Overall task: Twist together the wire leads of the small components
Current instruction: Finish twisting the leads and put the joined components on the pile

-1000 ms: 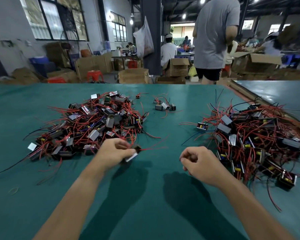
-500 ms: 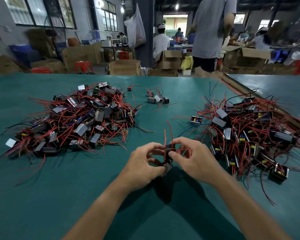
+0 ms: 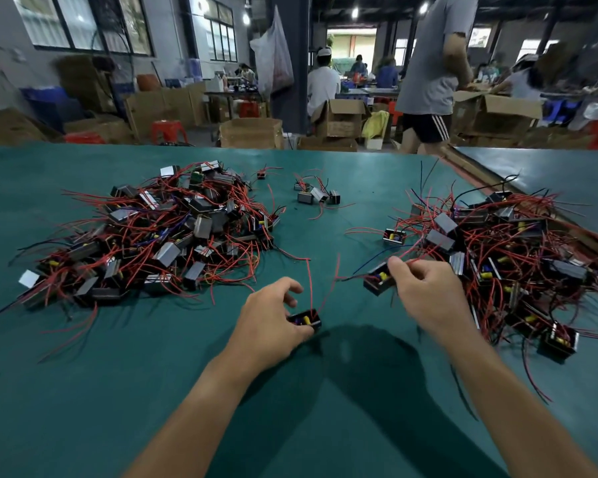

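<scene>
Holding a small part (image 3: 304, 320) tight in the left grip (image 3: 273, 322), toward the table (image 3: 152, 374) near edge, red leads (image 3: 310, 288) sticking up. Pinching red wires (image 3: 414, 260) in the right grip (image 3: 425, 294), off to its right, beside another part (image 3: 377, 280) by the pile (image 3: 518, 257).

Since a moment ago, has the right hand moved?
Yes. The right hand has gone right, away from the left hand, to the edge of the right pile, where it holds a component.

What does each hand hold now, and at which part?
Left hand grips a small component by its body; right hand pinches red leads beside another component.
</scene>
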A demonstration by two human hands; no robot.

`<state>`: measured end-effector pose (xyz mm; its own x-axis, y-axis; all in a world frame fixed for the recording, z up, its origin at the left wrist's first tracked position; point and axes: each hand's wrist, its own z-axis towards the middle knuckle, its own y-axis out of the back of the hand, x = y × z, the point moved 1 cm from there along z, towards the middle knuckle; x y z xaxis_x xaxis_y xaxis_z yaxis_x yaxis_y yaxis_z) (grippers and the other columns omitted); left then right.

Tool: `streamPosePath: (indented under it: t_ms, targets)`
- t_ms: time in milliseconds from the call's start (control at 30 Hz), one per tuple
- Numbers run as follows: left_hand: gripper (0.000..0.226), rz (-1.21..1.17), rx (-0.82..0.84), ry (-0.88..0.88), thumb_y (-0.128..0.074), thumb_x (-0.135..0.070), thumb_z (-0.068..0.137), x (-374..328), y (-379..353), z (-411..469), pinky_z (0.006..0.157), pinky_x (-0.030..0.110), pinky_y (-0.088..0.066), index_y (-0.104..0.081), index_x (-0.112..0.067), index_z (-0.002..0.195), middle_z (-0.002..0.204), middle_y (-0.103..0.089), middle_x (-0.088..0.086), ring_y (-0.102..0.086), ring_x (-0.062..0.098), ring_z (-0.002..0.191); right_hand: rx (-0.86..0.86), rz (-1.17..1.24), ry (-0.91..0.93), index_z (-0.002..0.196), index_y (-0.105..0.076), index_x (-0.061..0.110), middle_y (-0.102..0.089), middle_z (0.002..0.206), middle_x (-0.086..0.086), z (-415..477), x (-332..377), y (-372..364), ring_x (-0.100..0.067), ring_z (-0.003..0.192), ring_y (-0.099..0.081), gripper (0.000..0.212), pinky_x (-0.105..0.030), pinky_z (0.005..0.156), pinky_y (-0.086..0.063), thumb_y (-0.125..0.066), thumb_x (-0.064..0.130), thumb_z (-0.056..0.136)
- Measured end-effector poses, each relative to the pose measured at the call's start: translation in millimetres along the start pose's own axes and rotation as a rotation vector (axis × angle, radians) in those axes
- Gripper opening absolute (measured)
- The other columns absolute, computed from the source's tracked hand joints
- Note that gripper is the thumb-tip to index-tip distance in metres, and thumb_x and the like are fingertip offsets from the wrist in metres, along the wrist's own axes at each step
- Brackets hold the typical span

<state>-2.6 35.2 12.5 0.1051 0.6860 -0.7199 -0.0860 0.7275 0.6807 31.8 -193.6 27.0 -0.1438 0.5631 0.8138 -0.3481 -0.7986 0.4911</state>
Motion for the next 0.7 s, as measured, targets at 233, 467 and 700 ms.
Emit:
streamPosePath:
  t_ms: [233, 467, 700]
  targets:
    - [0.016, -0.339, 0.258, 0.251, -0.068, -0.01, 0.086, 0.2, 26.6, -1.6, 0.056, 0.026, -0.052, -0.066, -0.016, 0.101, 0.096, -0.06, 0.005, -0.056, 0.018, 0.073, 0.209, -0.395, -0.02, 0.069, -0.05, 0.02, -0.055, 0.062, 0.01, -4.3, -7.9, -5.5, -0.013, 0.06, -0.05, 0.037, -0.026, 0.051, -0.031, -0.071, 0.049, 0.08]
    - [0.052, -0.318, 0.497, 0.174, -0.033, 0.025, 0.078, -0.6, 30.1, -6.4, 0.059, 0.027, -0.05, -0.068, -0.009, 0.096, 0.087, -0.064, 0.009, -0.059, 0.019, 0.068, 0.596, -0.112, 0.22, 0.084, -0.064, 0.029, -0.061, 0.062, 0.012, -22.8, 11.4, -10.0, -0.002, 0.05, -0.047, 0.022, -0.021, 0.054, -0.039, -0.056, 0.022, 0.065]
    - [0.01, -0.443, 0.38, 0.075, -0.065, 0.0, 0.089, -0.9, 19.8, -5.3, 0.053, 0.019, -0.045, -0.074, -0.004, 0.089, 0.066, -0.068, 0.002, -0.053, 0.011, 0.053, 0.735, -0.242, 0.29, 0.073, -0.073, 0.038, -0.069, 0.069, 0.004, -21.3, 15.5, -0.3, -0.016, 0.063, -0.061, 0.007, -0.036, 0.064, -0.053, -0.07, 0.033, 0.069]
